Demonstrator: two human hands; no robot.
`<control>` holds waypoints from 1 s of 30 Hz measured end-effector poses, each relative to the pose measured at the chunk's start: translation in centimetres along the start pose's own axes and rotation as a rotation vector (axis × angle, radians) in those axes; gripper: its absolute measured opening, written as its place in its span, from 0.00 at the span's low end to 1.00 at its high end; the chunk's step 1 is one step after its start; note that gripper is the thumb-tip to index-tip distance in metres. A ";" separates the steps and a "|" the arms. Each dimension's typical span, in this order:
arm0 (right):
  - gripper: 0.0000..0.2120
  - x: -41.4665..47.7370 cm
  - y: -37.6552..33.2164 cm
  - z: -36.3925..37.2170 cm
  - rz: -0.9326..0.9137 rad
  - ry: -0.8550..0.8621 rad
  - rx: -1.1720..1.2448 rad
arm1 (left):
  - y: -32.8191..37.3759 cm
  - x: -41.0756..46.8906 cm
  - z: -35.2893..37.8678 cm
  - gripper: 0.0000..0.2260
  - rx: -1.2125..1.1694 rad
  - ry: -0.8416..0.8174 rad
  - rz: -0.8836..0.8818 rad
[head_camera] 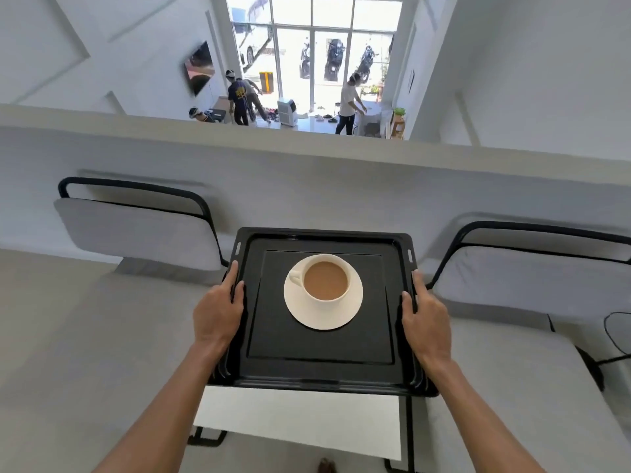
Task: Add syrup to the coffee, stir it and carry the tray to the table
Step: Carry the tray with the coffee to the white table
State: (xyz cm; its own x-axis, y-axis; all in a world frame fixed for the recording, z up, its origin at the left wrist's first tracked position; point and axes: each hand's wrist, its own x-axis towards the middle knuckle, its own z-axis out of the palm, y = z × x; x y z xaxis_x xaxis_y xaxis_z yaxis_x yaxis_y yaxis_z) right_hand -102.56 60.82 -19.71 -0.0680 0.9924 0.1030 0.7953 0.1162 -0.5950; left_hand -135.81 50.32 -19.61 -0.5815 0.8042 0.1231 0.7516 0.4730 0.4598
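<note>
In the head view, over a small white table (300,421), we held a black tray (321,339) level with both hands. Our left hand (218,314) was closed around the tray's left rim, thumb lying on top of the edge, and our right hand (423,319) gripped the right rim the same way. On the tray's far half sat a white saucer (345,314), and on it a white cup (326,279) filled with light brown coffee (324,279), its handle turned to the left. We could not tell whether the tray touched the table. Two grey chairs stood beyond, one at the left (136,230) and one at the right (532,271), against a low white wall (307,172).
</note>
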 end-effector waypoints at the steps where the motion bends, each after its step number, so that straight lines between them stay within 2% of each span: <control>1: 0.24 0.5 0.1 1.0 0.003 0.002 -0.001 | -0.5 0.8 0.7 0.21 0.001 -0.012 -0.003; 13: 0.26 2.2 3.4 14.1 0.179 0.023 -0.019 | -7.6 7.5 11.0 0.21 -0.028 -0.066 0.051; 24: 0.26 2.4 11.2 25.6 0.248 0.014 -0.060 | -13.6 7.7 23.5 0.23 -0.049 -0.190 -0.063; 30: 0.26 2.6 14.1 29.4 0.256 0.017 -0.056 | -15.6 7.9 27.9 0.23 -0.042 -0.191 -0.028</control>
State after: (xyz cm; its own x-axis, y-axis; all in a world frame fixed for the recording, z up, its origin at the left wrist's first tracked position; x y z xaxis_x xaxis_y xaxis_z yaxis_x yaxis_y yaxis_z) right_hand -109.22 66.28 -51.28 0.1494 0.9883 -0.0311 0.8173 -0.1411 -0.5587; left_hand -143.41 59.33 -50.36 -0.5293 0.8465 -0.0572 0.7201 0.4839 0.4974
